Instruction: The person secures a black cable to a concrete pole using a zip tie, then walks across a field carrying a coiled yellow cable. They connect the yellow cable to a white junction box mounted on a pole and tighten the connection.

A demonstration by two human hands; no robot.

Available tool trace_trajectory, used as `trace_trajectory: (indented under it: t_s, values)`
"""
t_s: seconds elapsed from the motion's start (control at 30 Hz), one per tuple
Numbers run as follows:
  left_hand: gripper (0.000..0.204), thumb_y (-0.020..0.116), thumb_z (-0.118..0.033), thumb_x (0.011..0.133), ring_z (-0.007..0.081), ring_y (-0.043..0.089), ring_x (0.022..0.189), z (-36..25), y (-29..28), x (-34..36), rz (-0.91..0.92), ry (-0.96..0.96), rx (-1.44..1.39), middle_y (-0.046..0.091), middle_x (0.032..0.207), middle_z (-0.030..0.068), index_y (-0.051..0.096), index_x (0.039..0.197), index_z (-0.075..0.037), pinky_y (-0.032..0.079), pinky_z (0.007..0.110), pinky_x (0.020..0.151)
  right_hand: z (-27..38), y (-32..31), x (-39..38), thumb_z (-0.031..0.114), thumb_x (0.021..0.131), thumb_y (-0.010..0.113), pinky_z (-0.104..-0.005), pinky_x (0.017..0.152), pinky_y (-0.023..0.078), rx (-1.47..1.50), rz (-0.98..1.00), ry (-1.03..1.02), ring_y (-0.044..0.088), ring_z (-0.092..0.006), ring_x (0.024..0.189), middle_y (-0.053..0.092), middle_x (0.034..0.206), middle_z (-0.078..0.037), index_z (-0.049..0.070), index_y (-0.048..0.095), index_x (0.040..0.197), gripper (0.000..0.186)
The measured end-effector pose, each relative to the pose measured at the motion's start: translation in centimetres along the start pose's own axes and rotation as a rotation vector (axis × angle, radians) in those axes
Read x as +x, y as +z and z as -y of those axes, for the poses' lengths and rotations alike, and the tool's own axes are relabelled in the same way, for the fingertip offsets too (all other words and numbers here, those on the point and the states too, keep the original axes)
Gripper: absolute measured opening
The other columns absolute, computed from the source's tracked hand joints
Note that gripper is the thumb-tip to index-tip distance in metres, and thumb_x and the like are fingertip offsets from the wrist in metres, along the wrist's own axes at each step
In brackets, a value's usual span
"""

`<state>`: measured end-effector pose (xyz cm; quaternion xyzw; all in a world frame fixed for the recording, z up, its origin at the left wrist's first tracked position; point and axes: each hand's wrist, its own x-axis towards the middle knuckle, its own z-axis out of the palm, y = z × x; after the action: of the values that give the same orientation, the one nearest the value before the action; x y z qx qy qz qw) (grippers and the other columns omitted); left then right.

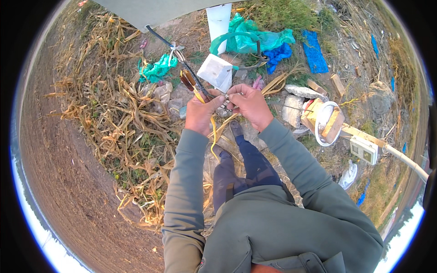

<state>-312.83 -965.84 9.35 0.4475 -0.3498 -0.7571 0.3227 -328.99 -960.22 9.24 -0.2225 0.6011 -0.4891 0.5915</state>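
Observation:
My left hand (200, 113) is closed, thumb and forefinger pinched together. A black cable (193, 75) comes down from the upper left to its fingers. Beside that cable a brown, two-pronged piece (186, 80) sticks up from the same hand. Below the palm hangs a thin, curved yellow strip (213, 132), its far end near my legs. My right hand (251, 104) is pinched too, its fingertips meeting the left ones at some small dark wire-like bits (226, 101). The fingers hide most of these bits.
A grey panel (154, 9) overhangs the top edge. Ahead lie a white box (215, 73), a green strap (227, 36) and green plastic sheeting (259, 40). At right, a white cable coil (324, 123) hangs on wooden blocks, near a meter-like box (363, 150). Dry corn stalks (127, 109) cover the left.

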Motion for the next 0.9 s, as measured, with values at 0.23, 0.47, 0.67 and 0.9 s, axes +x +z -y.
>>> trace_trajectory:
  t_s: [0.23, 0.47, 0.67, 0.9]
  values:
    - [0.017, 0.073, 0.004, 0.085, 0.013, 0.066, 0.084, -0.2, 0.0, 0.9, -0.041, 0.018, 0.063, 0.069, 0.093, 0.0051, 0.066, 0.1, 0.0, 0.053, 0.028, 0.078, -0.4, -1.2, 0.4, 0.025, 0.087, 0.069, -0.0366, 0.07, 0.051, -0.509, 0.116, -0.189, 0.069, -0.0227, 0.079, 0.072, 0.088, -0.014, -0.002, 0.068, 0.107, 0.033]
    - [0.017, 0.074, 0.003, 0.085, 0.0137, 0.066, 0.084, -0.6, 0.0, 2.6, -0.014, -0.007, 0.03, 0.069, 0.093, 0.0058, 0.066, 0.1, 0.001, 0.053, 0.028, 0.078, -0.3, -0.7, 0.3, 0.021, 0.085, 0.071, -0.0393, 0.074, 0.05, -0.692, 0.043, -0.403, 0.067, -0.0274, 0.086, 0.07, 0.092, -0.013, 0.003, 0.068, 0.099, 0.023]
    - [0.017, 0.074, 0.003, 0.085, 0.0134, 0.065, 0.084, -1.6, 0.1, 3.4, -0.033, -0.051, 0.091, 0.069, 0.093, 0.0057, 0.066, 0.1, 0.001, 0.053, 0.028, 0.078, -0.4, -0.4, -0.1, 0.017, 0.089, 0.068, -0.0408, 0.07, 0.05, -0.834, -0.066, -0.772, 0.066, -0.0335, 0.082, 0.068, 0.089, -0.013, 0.005, 0.067, 0.095, 0.014]
    - [0.016, 0.074, 0.003, 0.085, 0.0125, 0.065, 0.083, 1.0, -0.4, -0.5, 0.014, -0.037, 0.06, 0.069, 0.092, 0.0047, 0.066, 0.099, 0.001, 0.052, 0.027, 0.077, 1.1, -1.6, 0.6, 0.023, 0.094, 0.061, -0.0355, 0.057, 0.048, -0.558, 0.139, -0.289, 0.062, -0.0211, 0.061, 0.065, 0.073, -0.007, 0.002, 0.067, 0.087, 0.023]
